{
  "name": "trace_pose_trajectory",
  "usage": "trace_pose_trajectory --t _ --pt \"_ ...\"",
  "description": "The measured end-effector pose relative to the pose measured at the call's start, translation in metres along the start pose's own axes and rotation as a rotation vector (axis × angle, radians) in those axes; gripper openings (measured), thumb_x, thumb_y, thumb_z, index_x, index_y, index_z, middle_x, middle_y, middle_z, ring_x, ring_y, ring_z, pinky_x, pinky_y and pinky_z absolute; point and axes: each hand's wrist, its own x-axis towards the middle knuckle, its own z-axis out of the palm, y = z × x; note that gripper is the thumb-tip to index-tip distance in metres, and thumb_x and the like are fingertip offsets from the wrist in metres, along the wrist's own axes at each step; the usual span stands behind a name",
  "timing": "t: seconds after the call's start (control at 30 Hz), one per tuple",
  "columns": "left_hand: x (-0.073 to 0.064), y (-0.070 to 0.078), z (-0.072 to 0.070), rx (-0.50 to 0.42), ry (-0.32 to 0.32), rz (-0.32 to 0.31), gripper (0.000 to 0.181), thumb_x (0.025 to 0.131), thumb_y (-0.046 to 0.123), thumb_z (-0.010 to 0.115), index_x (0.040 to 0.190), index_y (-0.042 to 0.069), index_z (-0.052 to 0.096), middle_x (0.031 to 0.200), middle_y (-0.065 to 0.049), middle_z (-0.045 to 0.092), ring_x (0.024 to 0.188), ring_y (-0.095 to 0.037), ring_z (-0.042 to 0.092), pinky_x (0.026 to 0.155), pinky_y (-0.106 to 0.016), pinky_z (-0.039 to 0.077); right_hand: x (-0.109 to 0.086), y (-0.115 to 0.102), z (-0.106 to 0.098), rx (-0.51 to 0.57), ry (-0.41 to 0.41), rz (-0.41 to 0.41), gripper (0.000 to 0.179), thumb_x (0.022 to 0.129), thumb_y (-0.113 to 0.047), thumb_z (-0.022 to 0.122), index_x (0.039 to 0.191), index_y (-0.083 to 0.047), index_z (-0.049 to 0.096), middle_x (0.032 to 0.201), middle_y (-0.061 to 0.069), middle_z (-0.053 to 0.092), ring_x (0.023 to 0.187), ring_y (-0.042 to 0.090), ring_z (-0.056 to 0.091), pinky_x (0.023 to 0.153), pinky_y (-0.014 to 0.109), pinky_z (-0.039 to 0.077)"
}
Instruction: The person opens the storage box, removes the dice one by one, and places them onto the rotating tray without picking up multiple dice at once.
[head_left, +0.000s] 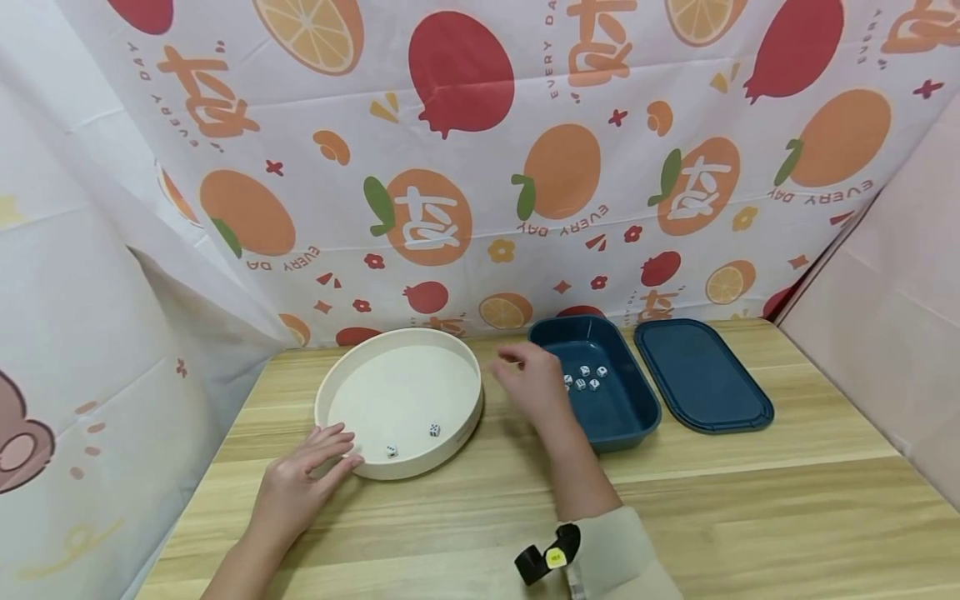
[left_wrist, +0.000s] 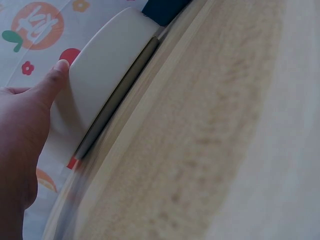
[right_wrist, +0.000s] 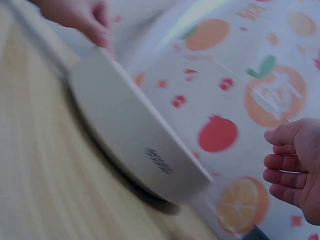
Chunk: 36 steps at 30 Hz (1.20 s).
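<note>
A round cream tray [head_left: 405, 375] holds two small white dice, one die [head_left: 435, 430] at the right and another die [head_left: 392, 451] near the front wall. My left hand [head_left: 303, 475] rests at the tray's front left rim, its thumb along the outer wall in the left wrist view. Between the tray and a dark blue box [head_left: 622, 408], my right hand [head_left: 531, 383] hovers with loosely bent fingers. I see nothing between those fingers in the right wrist view. Inside the box lie several white dice [head_left: 581, 383]; my right hand hides part of the box.
A dark blue lid [head_left: 705, 375] lies flat to the right of the box. All of it stands on a wood-grain table [head_left: 750, 517]. A fruit-printed cloth [head_left: 480, 183] hangs right behind the tray and box, with pale cloth at both sides.
</note>
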Motion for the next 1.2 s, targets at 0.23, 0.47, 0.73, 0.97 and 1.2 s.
trace_pose_trajectory --t 0.23,0.47,0.73,0.97,1.2 --pt "0.001 0.000 0.000 0.000 -0.001 -0.001 0.028 0.064 0.009 0.089 0.090 0.004 0.079 0.097 -0.011 0.077 0.118 0.011 0.056 0.113 -0.018 0.040 0.011 0.030 -0.040 -0.035 0.059 0.144 0.030 0.091 -0.027 0.072 0.115 -0.010 0.073 0.107 0.005 0.072 0.097 0.021 0.065 0.086 0.040 0.061" --pt "0.002 -0.001 0.000 -0.003 -0.003 -0.004 0.028 0.064 0.009 0.089 0.090 0.004 0.079 0.097 -0.010 0.077 0.118 0.010 0.056 0.113 -0.019 0.041 0.018 0.063 -0.062 -0.194 -0.104 0.315 0.031 0.093 -0.021 0.069 0.120 -0.007 0.069 0.118 0.011 0.069 0.108 0.027 0.062 0.098 0.046 0.056" --pt "0.001 -0.002 0.001 -0.008 -0.007 -0.014 0.028 0.065 0.009 0.089 0.091 0.004 0.079 0.097 -0.010 0.077 0.119 0.013 0.053 0.114 -0.020 0.040 0.019 0.073 -0.058 -0.270 -0.265 0.374 0.032 0.093 -0.014 0.067 0.124 -0.008 0.067 0.121 0.012 0.067 0.115 0.028 0.059 0.104 0.049 0.050" --pt "0.003 -0.001 0.003 -0.013 0.025 0.017 0.028 0.063 0.007 0.089 0.090 0.005 0.078 0.097 -0.010 0.077 0.117 0.006 0.059 0.113 -0.021 0.041 0.018 0.074 -0.051 -0.313 -0.296 0.404 0.028 0.092 -0.014 0.066 0.121 -0.011 0.069 0.119 0.009 0.067 0.110 0.028 0.057 0.102 0.055 0.048" --pt "0.003 -0.001 0.002 -0.008 0.021 0.011 0.028 0.064 0.007 0.089 0.089 0.004 0.078 0.096 -0.009 0.077 0.116 0.006 0.059 0.113 -0.019 0.041 0.017 0.074 -0.049 -0.329 -0.327 0.422 0.028 0.087 -0.008 0.069 0.114 -0.014 0.072 0.117 0.008 0.067 0.110 0.028 0.057 0.100 0.055 0.048"
